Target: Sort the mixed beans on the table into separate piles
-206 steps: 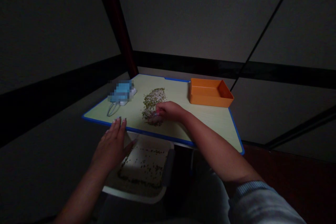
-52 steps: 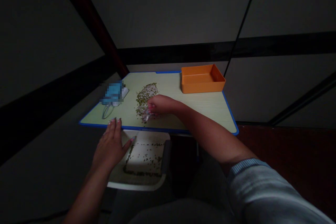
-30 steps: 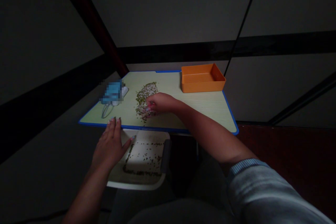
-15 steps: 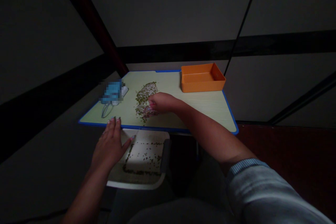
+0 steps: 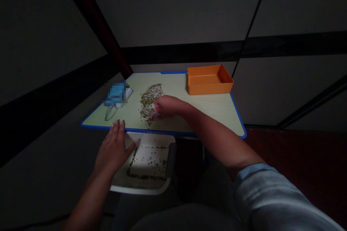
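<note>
Small greenish bits [image 5: 149,96], like seeds or dried leaf crumbs, lie scattered on the pale table [image 5: 211,115]. At their right side, my right hand [image 5: 169,105] is closed around a pinkish patterned thing [image 5: 155,116], mostly hidden under the fist; I cannot tell its kind. My left hand [image 5: 115,146] has its fingers stretched out, with the fingertips at the table's front edge and the palm over the left side of a white tray [image 5: 162,138]. The tray sits below the table edge, with dark bits along its inner borders and loose on its floor.
An orange open box [image 5: 208,88] stands at the table's back right. On the left lie a blurred-out blue item [image 5: 116,94] and a looped pale cord [image 5: 110,112]. Walls rise behind and to the left. A blue rim [image 5: 238,115] borders the table.
Almost nothing differs. My right hand, still closed on the pinkish thing, has shifted very slightly to the right; my left hand stays where it was.
</note>
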Demonstrator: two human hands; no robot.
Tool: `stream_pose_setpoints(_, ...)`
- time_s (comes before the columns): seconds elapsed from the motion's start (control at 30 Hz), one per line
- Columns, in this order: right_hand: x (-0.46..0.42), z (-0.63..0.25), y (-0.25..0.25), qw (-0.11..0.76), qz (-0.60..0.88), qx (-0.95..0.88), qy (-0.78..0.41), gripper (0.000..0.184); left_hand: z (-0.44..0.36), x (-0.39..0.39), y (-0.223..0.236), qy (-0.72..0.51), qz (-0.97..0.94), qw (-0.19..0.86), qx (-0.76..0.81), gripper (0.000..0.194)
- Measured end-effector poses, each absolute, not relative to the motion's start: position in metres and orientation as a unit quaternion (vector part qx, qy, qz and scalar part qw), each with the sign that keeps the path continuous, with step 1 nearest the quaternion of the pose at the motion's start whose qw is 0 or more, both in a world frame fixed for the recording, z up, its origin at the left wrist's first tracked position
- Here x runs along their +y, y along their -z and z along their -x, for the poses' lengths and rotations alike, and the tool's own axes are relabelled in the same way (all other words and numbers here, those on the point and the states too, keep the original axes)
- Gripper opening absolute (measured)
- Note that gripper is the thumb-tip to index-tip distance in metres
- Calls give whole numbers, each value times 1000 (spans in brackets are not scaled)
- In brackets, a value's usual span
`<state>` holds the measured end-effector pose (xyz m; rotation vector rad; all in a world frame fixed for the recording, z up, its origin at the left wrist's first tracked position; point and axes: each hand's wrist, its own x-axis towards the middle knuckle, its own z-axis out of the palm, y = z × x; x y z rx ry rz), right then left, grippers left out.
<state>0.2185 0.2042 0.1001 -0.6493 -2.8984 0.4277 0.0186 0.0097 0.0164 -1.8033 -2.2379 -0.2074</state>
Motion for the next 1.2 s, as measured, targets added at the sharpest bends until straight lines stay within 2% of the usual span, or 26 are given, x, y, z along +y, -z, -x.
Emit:
stream_pose_setpoints(0.7, 202, -222, -107, 54, 217, -964, -146, 20, -20, 9, -17, 71, 612, 127, -777, 84)
stream_pose_setpoints(1.07, 206, -225, -106, 70, 208, -963, -156, 17, -20, 10, -17, 65, 615, 130, -775, 85)
stream_pose_setpoints(1.2, 209, -226, -107, 48, 203, -965, -159, 17, -20, 10, -17, 65, 616, 131, -774, 84)
